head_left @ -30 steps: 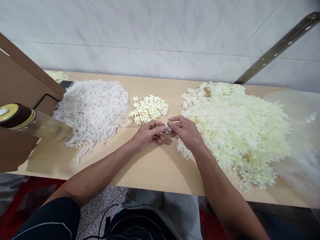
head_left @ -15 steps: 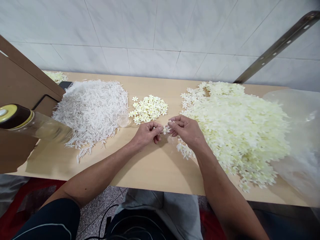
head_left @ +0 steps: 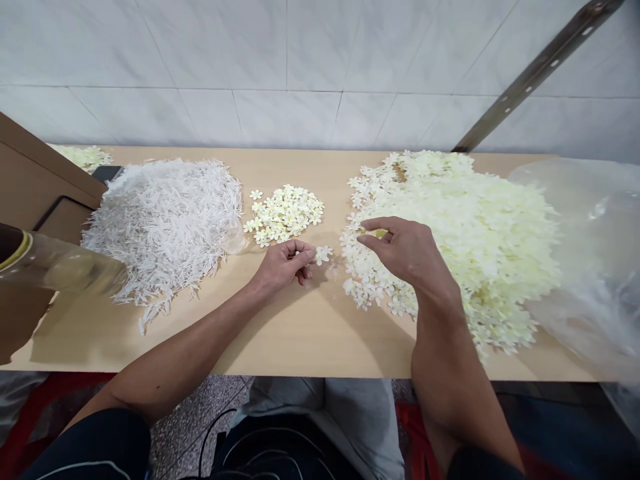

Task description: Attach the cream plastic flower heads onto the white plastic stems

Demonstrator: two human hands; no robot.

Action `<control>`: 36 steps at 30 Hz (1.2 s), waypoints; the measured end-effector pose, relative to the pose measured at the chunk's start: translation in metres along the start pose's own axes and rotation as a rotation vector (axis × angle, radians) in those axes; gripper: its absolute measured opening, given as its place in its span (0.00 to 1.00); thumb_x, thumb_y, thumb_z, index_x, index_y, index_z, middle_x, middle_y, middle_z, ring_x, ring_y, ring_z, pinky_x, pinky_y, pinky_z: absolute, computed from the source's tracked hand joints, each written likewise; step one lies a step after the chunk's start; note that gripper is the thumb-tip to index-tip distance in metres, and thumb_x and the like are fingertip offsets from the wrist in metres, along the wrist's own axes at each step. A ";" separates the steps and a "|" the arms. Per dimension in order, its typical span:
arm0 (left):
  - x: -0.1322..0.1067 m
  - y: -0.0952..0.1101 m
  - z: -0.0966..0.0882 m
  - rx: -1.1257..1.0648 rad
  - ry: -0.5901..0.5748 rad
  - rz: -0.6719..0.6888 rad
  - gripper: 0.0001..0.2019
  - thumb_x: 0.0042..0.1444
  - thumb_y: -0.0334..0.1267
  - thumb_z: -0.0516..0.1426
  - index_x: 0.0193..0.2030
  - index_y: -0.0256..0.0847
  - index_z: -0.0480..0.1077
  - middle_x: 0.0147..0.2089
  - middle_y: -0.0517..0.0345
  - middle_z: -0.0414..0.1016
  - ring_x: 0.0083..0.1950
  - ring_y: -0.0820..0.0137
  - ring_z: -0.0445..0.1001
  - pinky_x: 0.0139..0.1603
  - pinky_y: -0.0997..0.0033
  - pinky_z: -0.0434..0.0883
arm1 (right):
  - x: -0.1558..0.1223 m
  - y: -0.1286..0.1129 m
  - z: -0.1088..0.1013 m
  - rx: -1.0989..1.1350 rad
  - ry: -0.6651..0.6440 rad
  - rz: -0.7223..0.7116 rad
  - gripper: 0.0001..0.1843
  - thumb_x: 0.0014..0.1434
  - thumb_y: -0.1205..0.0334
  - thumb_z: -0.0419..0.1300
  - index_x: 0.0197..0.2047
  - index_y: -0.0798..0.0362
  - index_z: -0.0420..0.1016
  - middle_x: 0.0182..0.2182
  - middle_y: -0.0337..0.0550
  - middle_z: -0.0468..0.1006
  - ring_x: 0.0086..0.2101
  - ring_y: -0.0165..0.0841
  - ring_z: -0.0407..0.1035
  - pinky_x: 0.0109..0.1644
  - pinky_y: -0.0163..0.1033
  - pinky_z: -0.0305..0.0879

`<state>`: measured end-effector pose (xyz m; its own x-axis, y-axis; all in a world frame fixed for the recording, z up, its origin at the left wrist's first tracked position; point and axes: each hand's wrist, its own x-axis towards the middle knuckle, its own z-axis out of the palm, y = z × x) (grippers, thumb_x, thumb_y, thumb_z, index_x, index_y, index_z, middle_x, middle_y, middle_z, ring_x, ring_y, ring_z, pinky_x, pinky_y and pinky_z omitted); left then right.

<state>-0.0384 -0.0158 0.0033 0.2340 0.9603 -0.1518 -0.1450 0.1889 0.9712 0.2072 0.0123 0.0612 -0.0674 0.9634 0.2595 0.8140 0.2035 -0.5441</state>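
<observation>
Between thumb and fingers of my left hand (head_left: 284, 265) is a small white artificial flower (head_left: 323, 254), held above the table. My right hand (head_left: 403, 248) hovers over the left side of a big heap of pale yellow-white artificial flowers (head_left: 480, 233). Its thumb and forefinger are apart, and I see nothing between them. A smaller pile of flowers (head_left: 290, 210) lies just beyond my left hand. To the left spreads a heap of thin white plastic stems (head_left: 165, 213), with a small clear cup-like piece (head_left: 234, 239) at its right edge.
A clear bottle (head_left: 75, 265) with a dark and yellow end sticks in from the left beside a cardboard box (head_left: 35, 173). At the right lies a clear plastic bag (head_left: 595, 220). A metal bracket (head_left: 530, 80) slants up the tiled wall behind the table (head_left: 300, 347).
My right hand has left the flower at my left hand, moved right over the big heap, and opened its fingers. The left hand keeps the flower. The view has shifted a little to the right.
</observation>
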 end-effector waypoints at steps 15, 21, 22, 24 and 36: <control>0.000 -0.001 0.000 0.029 -0.004 0.027 0.20 0.54 0.54 0.66 0.37 0.36 0.72 0.23 0.58 0.74 0.22 0.74 0.70 0.25 0.75 0.68 | -0.008 -0.030 0.020 0.348 -0.429 -0.057 0.21 0.64 0.43 0.59 0.36 0.52 0.83 0.25 0.40 0.76 0.26 0.31 0.66 0.30 0.37 0.58; 0.000 -0.003 0.000 0.029 -0.007 0.028 0.19 0.55 0.52 0.66 0.37 0.36 0.73 0.24 0.58 0.74 0.22 0.75 0.70 0.25 0.75 0.69 | -0.007 -0.032 0.030 0.477 -0.480 0.078 0.16 0.59 0.48 0.64 0.35 0.54 0.81 0.21 0.36 0.72 0.21 0.26 0.59 0.26 0.35 0.55; 0.000 -0.002 0.001 0.010 -0.005 0.019 0.18 0.55 0.51 0.66 0.38 0.35 0.73 0.25 0.57 0.75 0.22 0.75 0.71 0.25 0.75 0.69 | -0.007 -0.032 0.030 0.482 -0.462 0.083 0.15 0.58 0.49 0.65 0.35 0.54 0.81 0.22 0.37 0.73 0.22 0.26 0.60 0.27 0.36 0.56; -0.001 0.000 0.002 -0.074 -0.010 -0.017 0.17 0.57 0.50 0.65 0.39 0.35 0.73 0.31 0.54 0.77 0.25 0.74 0.73 0.26 0.75 0.69 | -0.006 -0.030 0.027 0.452 -0.414 0.073 0.14 0.58 0.51 0.65 0.34 0.54 0.81 0.25 0.39 0.77 0.24 0.28 0.65 0.29 0.36 0.60; 0.004 0.003 0.002 -0.497 -0.040 -0.177 0.14 0.64 0.29 0.54 0.54 0.26 0.72 0.47 0.34 0.80 0.46 0.58 0.83 0.53 0.57 0.77 | -0.002 -0.011 0.020 -0.022 0.088 -0.169 0.09 0.62 0.56 0.64 0.41 0.50 0.84 0.36 0.44 0.84 0.29 0.36 0.73 0.38 0.43 0.66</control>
<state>-0.0362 -0.0119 0.0064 0.3314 0.8982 -0.2888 -0.5364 0.4312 0.7255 0.1868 0.0114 0.0512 -0.1544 0.8966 0.4150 0.8077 0.3565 -0.4697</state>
